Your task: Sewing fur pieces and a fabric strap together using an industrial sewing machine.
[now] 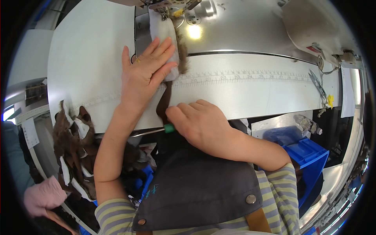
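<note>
Left hand lies flat, fingers spread, pressing the fur piece at the tabletop's far edge, under the needle. Right hand pinches a green-handled tool at the near edge. Fingertips sit close to the needle; fur might bunch.

Sewing machine head cut off by top edge; needle hidden.

Thread snips lying at the right of the counter; blue plastic bin below; heap of brown fur pieces at left.
</note>
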A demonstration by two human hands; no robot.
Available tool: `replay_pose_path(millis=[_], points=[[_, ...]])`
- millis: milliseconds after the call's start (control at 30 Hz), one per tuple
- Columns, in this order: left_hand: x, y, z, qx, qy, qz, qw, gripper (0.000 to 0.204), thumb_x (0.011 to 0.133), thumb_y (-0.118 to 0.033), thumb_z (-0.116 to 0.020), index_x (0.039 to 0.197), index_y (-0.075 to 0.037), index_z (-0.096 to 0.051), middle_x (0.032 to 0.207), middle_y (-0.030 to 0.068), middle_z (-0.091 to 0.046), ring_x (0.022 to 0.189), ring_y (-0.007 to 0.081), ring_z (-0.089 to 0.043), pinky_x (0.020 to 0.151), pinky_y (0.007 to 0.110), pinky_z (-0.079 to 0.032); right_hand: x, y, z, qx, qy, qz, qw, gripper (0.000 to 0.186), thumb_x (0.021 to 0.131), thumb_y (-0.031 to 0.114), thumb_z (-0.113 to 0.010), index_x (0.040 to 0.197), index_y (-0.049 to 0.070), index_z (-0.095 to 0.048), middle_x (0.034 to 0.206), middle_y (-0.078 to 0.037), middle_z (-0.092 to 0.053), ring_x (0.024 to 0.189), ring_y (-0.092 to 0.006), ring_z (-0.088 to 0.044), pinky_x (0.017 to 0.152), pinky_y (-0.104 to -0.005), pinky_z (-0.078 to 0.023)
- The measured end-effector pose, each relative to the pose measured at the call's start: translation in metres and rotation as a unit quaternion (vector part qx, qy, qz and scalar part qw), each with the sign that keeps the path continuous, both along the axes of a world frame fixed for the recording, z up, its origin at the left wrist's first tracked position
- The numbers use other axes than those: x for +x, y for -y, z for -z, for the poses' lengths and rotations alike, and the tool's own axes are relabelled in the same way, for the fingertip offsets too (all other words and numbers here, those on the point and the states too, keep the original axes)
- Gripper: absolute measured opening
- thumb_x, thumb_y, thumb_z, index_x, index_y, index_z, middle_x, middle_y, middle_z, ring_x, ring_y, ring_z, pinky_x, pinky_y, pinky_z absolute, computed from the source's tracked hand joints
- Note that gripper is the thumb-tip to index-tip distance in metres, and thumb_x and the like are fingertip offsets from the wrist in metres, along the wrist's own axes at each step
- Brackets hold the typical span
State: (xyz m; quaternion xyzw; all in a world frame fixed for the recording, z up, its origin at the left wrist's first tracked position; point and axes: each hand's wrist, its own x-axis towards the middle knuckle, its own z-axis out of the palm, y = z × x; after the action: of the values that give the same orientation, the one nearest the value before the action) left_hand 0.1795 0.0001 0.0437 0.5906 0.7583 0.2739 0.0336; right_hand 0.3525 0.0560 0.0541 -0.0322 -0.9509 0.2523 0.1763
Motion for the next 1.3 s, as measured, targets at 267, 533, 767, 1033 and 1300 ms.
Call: replay_pose_path(millis=[267,533,767,1033,1300], points=[[0.003,0.004,0.001,0.008,-0.046,-0.021,0.999,0.031,0.086,-0.028,-0.062,0.116,-0.018,-0.065,0.123,-0.0021,-0.06,0.121,0.0168,-0.052,0.108,0.055,-0.011,0.043,-0.056,-0.008,0.054,0.028,0.204,0.977,0.052,0.08,-0.001,-0.059,0.13,-0.004,-0.043,0.111,-0.02,-0.053,0.095,-0.0348,-0.054,0.081,-0.0408,-0.044],[0.003,0.005,-0.003,-0.019,-0.045,-0.009,0.999,0.035,0.088,-0.021,-0.061,0.123,-0.015,-0.06,0.129,-0.0009,-0.057,0.126,0.0171,-0.048,0.11,0.051,-0.005,0.029,-0.029,-0.011,-0.028,-0.009,0.161,0.986,0.05,0.078,0.006,-0.065,0.123,-0.007,-0.049,0.06,-0.009,-0.055,0.045,-0.0226,-0.051,0.048,-0.033,-0.041],[0.004,0.007,-0.002,-0.017,-0.052,-0.016,0.998,0.037,0.085,-0.018,-0.064,0.122,-0.015,-0.061,0.129,-0.0004,-0.057,0.125,0.0165,-0.048,0.111,0.05,-0.005,0.005,-0.018,0.006,-0.012,-0.033,0.197,0.98,0.051,0.076,0.007,-0.067,0.122,-0.007,-0.05,0.052,-0.003,-0.048,0.041,-0.0177,-0.044,0.049,-0.0283,-0.033],[0.004,0.006,-0.001,-0.016,-0.022,-0.021,0.999,0.039,0.086,-0.018,-0.063,0.125,-0.017,-0.059,0.129,-0.0001,-0.056,0.125,0.0164,-0.048,0.11,0.05,-0.007,-0.003,-0.029,0.007,-0.011,-0.01,0.16,0.987,0.05,0.076,0.008,-0.067,0.122,-0.005,-0.051,0.057,-0.003,-0.05,0.043,-0.0185,-0.045,0.049,-0.029,-0.034],[0.003,0.01,-0.005,-0.043,-0.062,0.0,0.997,0.034,0.089,-0.016,-0.058,0.124,-0.017,-0.06,0.13,-0.0019,-0.056,0.125,0.0172,-0.048,0.11,0.049,-0.009,0.023,-0.061,-0.003,0.084,0.029,0.004,0.996,0.045,0.074,0.007,-0.062,0.116,-0.009,-0.052,0.054,-0.003,-0.048,0.044,-0.0184,-0.048,0.052,-0.0299,-0.036]])
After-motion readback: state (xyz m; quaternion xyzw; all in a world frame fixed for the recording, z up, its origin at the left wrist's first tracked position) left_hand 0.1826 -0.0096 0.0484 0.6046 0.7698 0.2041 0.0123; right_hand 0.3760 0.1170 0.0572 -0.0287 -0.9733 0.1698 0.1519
